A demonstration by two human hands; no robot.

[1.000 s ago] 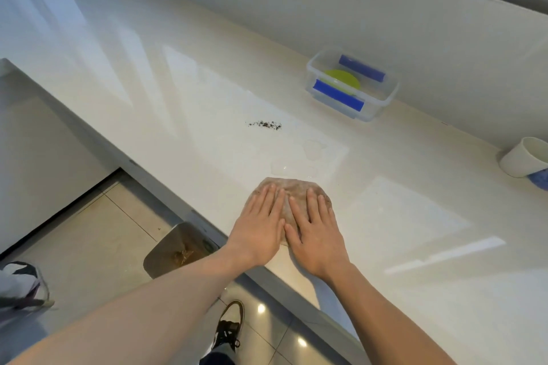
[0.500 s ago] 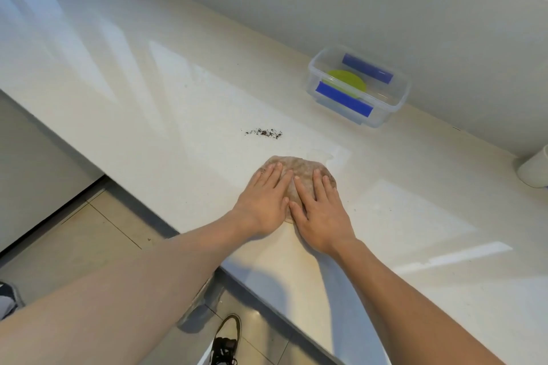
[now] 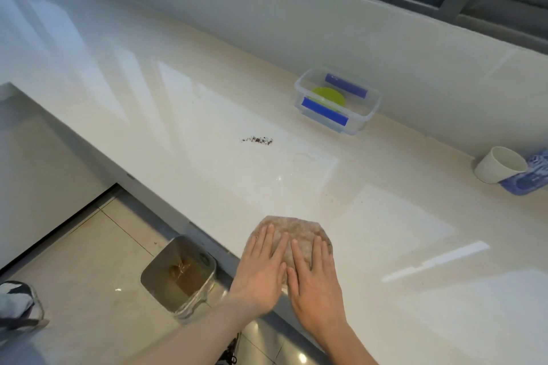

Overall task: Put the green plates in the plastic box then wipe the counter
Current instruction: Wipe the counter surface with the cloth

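Observation:
A brownish cloth (image 3: 296, 230) lies flat on the white counter (image 3: 184, 115) near its front edge. My left hand (image 3: 261, 270) and my right hand (image 3: 314, 278) press side by side on the cloth, palms down, fingers together. A small patch of dark crumbs (image 3: 257, 140) sits on the counter farther back and to the left. Against the back wall stands a clear plastic box (image 3: 367, 115) with blue clips, and a green plate (image 3: 327, 96) lies inside it.
A white cup (image 3: 498, 169) and a blue patterned item (image 3: 530, 178) stand at the right by the wall. Below the counter's front edge sits a lined bin (image 3: 178, 272) on the tiled floor. A window runs above the back wall.
Both hands have slid the cloth back toward the front edge of the counter, away from the crumbs. The view has tilted up and now shows the window and the bin.

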